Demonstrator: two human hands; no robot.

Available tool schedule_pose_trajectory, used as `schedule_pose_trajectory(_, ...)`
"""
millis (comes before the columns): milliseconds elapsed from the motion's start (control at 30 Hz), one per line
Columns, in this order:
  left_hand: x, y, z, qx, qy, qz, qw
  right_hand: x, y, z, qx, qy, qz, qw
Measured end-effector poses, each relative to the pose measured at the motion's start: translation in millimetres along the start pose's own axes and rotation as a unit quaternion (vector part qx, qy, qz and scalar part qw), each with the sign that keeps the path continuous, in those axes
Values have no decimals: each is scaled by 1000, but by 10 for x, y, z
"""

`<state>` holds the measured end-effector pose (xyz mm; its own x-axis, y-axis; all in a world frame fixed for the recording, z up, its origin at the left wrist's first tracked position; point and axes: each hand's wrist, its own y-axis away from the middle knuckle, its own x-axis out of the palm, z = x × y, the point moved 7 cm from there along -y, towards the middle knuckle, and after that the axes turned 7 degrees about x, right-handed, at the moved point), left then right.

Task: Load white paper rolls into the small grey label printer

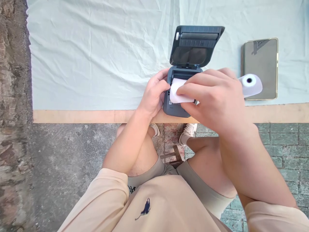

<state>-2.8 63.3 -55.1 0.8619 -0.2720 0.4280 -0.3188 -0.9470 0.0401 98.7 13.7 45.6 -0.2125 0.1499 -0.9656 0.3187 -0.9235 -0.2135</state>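
A small dark-grey label printer (177, 110) sits at the table's front edge, its lid (190, 53) swung up and back on the hinge. My left hand (155, 91) grips the printer's left side, with the thumb by the paper. White label paper (177, 91) lies over the printer's open bay. Bent over it from the right, my right hand (214, 93) pinches this paper between thumb and fingers. Its palm and knuckles hide the printer's right side and part of the paper, so how much is rolled up cannot be told.
Right of my right hand, a white paper roll (254, 84) with a dark core hole overlaps a clear-cased phone or tablet (263, 67). A wrinkled pale cloth (96, 58) covers the table, leaving a wooden front edge (84, 116) bare. A wooden stool (177, 154) shows between my legs.
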Motion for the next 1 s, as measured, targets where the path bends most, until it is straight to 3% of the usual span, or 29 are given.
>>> schedule_pose_trajectory(100,-24,1,27,13,-12,35,999,51,114,-20,-32,-22,-6,999)
schedule_pose_trajectory(300,-79,-6,91,70,-83,119,987,6,235,-33,-61,-40,-76,994)
schedule_pose_trajectory(400,-60,0,80,107,-141,158,971,17,281,-16,-70,-60,-72,993)
schedule_pose_trajectory(533,-35,17,85,130,-210,174,953,-50,323,-72,-64,-147,-93,983)
schedule_pose_trajectory(733,-57,12,149,156,-225,182,944,-161,112,-467,111,-343,-201,911)
schedule_pose_trajectory(900,-77,33,159,177,-219,177,943,-18,-148,-536,127,-490,-188,841)
schedule_pose_trajectory(1000,-37,65,154,153,-200,181,951,85,-163,-528,139,-489,-137,850)
